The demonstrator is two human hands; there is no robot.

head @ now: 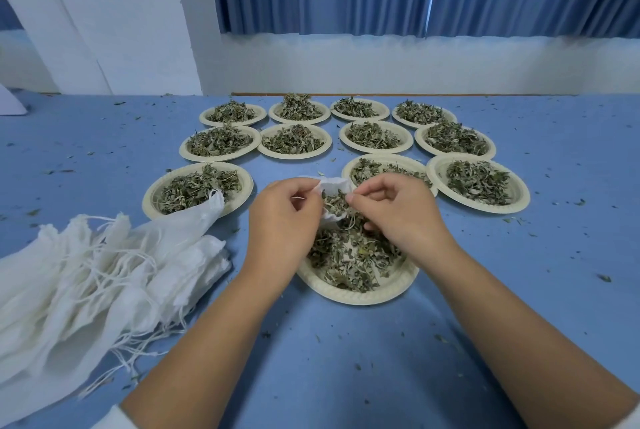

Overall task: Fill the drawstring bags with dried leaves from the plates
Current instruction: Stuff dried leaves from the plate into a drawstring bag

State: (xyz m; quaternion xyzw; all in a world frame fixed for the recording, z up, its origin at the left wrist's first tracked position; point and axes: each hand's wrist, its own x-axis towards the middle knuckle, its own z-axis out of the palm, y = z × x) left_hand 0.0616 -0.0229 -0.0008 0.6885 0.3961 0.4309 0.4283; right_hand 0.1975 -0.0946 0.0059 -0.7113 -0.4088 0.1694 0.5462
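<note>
A small white drawstring bag (331, 185) hangs open above the nearest cream plate (360, 291), which holds dried green leaves (349, 252). My left hand (282, 217) pinches the bag's left rim. My right hand (398, 210) pinches the rim on the right side, with leaves at its fingertips. Dried leaves show inside the bag's mouth. The bag's lower part is hidden behind my hands.
Several more plates of dried leaves (294, 141) stand in rows behind, up to the far table edge. A heap of empty white drawstring bags (104, 276) lies at the left, one reaching onto a plate (197, 189). Leaf crumbs dot the blue tabletop (519, 290).
</note>
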